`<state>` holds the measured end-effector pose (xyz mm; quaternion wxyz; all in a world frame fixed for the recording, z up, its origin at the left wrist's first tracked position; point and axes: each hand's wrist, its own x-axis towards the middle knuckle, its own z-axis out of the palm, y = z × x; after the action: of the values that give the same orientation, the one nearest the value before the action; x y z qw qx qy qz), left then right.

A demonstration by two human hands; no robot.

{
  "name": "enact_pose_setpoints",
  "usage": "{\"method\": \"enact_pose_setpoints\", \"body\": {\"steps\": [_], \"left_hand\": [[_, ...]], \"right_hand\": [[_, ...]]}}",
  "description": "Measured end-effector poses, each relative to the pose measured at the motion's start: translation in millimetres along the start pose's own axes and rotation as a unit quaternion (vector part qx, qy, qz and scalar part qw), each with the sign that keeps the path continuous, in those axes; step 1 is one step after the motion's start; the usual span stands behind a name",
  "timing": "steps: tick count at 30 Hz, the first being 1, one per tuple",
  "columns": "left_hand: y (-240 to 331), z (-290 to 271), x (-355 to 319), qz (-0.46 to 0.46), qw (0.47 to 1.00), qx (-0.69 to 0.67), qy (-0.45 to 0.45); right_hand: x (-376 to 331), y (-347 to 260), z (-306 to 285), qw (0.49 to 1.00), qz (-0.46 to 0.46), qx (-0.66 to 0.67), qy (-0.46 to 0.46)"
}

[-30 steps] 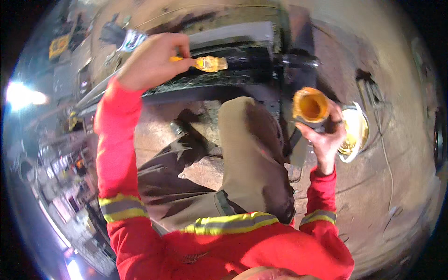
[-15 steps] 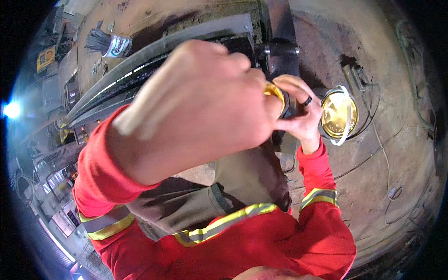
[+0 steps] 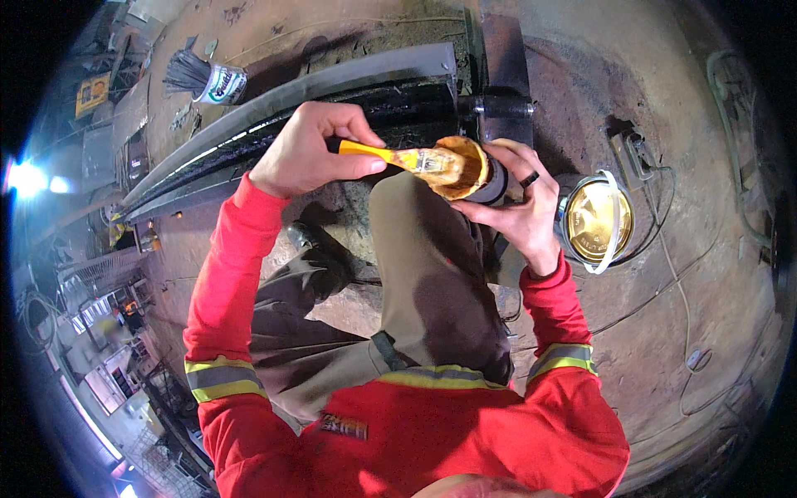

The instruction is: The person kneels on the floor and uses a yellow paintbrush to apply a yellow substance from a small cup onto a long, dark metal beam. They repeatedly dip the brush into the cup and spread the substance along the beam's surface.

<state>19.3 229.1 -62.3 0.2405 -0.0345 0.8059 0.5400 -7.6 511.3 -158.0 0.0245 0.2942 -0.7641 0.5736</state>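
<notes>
My left hand [image 3: 320, 149] pinches the yellow handle of a paintbrush [image 3: 365, 150]. The brush's flat head, smeared with yellow-orange, lies at the mouth of a small can [image 3: 496, 184]; I cannot tell whether the bristles touch the rim. That can is tilted with its opening toward the left hand, and its rim and inside are coated yellow-orange. My right hand [image 3: 531, 199], with a dark ring on one finger, grips the can from the right side. Just right of this hand stands a larger can [image 3: 594, 219] with a gold-coloured lid and a white bail handle.
Beyond my hands runs a long, black-coated steel beam [image 3: 365, 104], joined at its right end to a rusty upright piece [image 3: 505, 66]. A tub of dark rods [image 3: 222, 84] stands at the far left. Thin cables [image 3: 677, 270] trail over the floor on the right.
My left hand has dropped away from near the camera and moved left, bringing the paintbrush into view at the can's mouth. The right hand still holds the can in nearly the same place.
</notes>
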Motion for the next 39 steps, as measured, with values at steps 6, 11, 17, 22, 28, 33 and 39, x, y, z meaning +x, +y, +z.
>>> {"method": "enact_pose_setpoints", "body": {"steps": [6,11,17,22,28,33,39], "left_hand": [[-47.5,15.5,-15.2,0.017,0.986,-0.150,0.068],[-64.5,32.7,-22.6,0.006,0.959,-0.257,0.118],[-75.9,22.0,-34.0,0.071,0.929,-0.320,0.173],[-53.9,-28.3,-59.6,0.117,0.921,-0.289,0.234],[-51.2,-67.4,-57.3,-0.081,0.966,0.169,0.177],[-45.6,-59.3,-18.0,-0.074,0.907,0.407,0.082],[-12.8,-73.8,0.1,-0.036,0.818,0.574,0.006]], "right_hand": [[-0.9,-2.0,1.1,0.999,0.030,-0.023,-0.001],[2.3,-5.0,3.2,0.999,0.020,-0.046,-0.002],[-4.1,-0.4,10.5,0.998,0.026,-0.052,-0.007],[-10.7,6.3,5.7,0.997,0.062,-0.053,0.010],[-20.1,5.4,-7.2,0.982,0.169,-0.089,0.017],[-28.2,12.3,-14.5,0.983,0.165,-0.079,0.015],[-33.7,14.0,-19.5,0.981,0.183,-0.047,0.034]]}}
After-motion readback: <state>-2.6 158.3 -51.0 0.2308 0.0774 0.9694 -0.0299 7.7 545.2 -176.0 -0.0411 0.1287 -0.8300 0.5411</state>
